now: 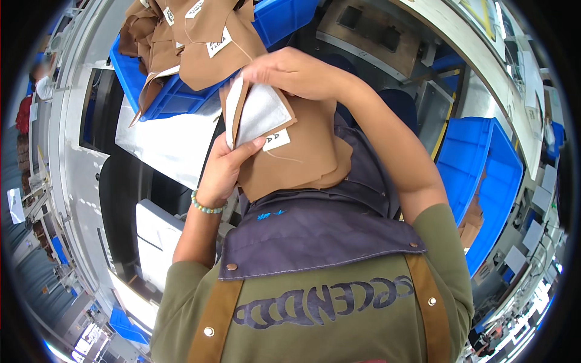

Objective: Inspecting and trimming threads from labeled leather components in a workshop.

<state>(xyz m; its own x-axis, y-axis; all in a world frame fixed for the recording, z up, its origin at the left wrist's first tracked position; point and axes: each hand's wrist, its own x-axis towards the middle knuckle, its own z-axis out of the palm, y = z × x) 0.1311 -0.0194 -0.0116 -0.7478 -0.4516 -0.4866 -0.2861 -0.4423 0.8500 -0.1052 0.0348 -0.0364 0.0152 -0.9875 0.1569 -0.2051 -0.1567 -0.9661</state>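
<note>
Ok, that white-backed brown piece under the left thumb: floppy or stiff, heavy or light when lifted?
The white-backed brown piece will probably flex, as similar brown pieces droop over the rim of the blue bin. It's likely light, since its edge looks thin. The backing may stiffen it slightly: it looks fairly flat above the left hand.

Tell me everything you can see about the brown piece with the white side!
The brown piece looks like soft leather or cloth, with a fuzzy-looking white face and a thin brown border at its right and lower edges. It seems folded, with a narrow white strip on its left. It overlaps bigger brown pieces in this view. The left hand holds its lower end, thumb in front; the right hand is at its top, grip unclear. A white label sits by its lower right edge.
</note>
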